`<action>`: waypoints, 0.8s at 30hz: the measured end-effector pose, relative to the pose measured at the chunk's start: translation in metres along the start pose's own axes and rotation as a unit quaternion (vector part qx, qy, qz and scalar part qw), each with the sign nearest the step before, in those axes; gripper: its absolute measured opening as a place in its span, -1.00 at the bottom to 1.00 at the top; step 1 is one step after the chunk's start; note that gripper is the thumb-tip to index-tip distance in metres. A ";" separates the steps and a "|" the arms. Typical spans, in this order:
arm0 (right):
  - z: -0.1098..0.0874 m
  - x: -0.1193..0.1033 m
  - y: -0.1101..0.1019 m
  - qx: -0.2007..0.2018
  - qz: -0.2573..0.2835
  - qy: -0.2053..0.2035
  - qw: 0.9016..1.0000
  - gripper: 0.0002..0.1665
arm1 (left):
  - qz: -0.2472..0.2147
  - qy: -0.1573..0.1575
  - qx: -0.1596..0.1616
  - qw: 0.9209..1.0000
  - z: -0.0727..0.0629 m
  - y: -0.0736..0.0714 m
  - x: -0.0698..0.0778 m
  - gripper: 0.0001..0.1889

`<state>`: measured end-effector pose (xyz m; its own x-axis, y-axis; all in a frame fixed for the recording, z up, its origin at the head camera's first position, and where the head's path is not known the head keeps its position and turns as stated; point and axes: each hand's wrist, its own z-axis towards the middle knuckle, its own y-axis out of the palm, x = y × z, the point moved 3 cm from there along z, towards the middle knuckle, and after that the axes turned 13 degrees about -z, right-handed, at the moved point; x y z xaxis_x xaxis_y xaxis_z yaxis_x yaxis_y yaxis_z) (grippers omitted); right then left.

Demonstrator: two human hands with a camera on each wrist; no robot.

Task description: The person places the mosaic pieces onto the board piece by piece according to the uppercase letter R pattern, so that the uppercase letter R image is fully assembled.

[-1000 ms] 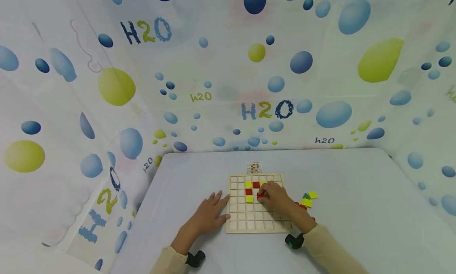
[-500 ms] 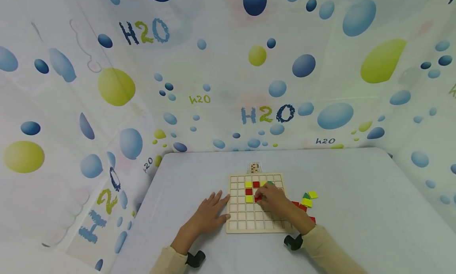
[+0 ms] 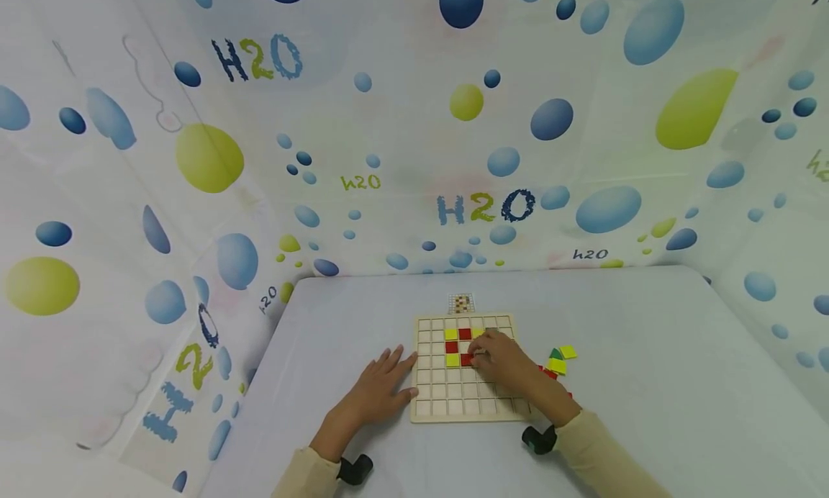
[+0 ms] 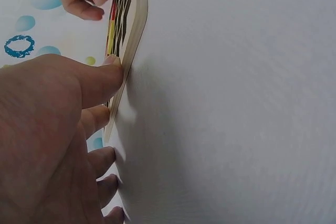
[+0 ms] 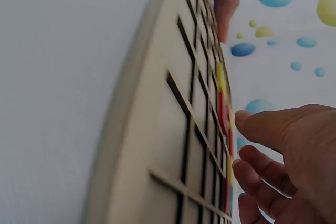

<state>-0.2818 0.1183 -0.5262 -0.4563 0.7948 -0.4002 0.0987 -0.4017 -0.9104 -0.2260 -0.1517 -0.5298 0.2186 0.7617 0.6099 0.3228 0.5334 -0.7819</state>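
A wooden grid board (image 3: 437, 409) lies on the white table, with several red and yellow square tiles set in its upper cells. My left hand (image 3: 378, 390) rests at the board's left side; in the left wrist view its thumb (image 4: 107, 80) and index finger touch the edge. Over the board is my right hand (image 3: 504, 363), its fingertips just beside a red tile (image 3: 465, 360) that sits in a cell. The right wrist view shows its thumb (image 5: 262, 127) and fingers apart, with nothing visible between them. This hand covers the cells on the board's right.
Loose tiles lie right of the board, among them a yellow tile (image 3: 568, 352) and a green piece (image 3: 555, 353); the right forearm partly hides some red ones. A small printed pattern card (image 3: 461, 303) lies behind the board. Patterned sheeting (image 3: 414, 124) hangs behind the table.
My right hand moved the red tile slightly left into a cell beside the yellow one, then let go and shifted a little to the right. The left hand has stayed put.
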 end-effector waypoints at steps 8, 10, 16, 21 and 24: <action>-0.020 0.052 -0.022 -0.004 -0.001 0.082 0.997 -0.73 | 0.007 0.005 0.004 1.000 0.000 0.003 -0.002 -0.30; -0.025 0.071 -0.028 -0.014 -0.006 0.110 0.994 -0.66 | 0.009 0.005 0.006 1.000 0.000 0.003 -0.003 -0.30; -0.044 0.115 -0.058 -0.082 -0.028 0.212 0.974 -0.54 | 0.008 0.005 0.013 1.000 -0.001 0.002 -0.003 -0.29; -0.059 0.124 -0.075 -0.100 -0.035 0.248 0.963 -0.60 | 0.005 0.004 0.011 1.000 0.000 0.004 -0.007 -0.29; -0.062 0.126 -0.074 -0.096 -0.029 0.258 0.961 -0.62 | 0.006 0.003 0.010 1.000 0.001 0.005 -0.007 -0.28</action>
<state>-0.2914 0.2763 -0.5160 0.0290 0.9529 -0.3019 0.2701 -0.2983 -0.9155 -0.2267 -0.1538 -0.5385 0.2281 0.7652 0.6020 0.3027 0.5319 -0.7908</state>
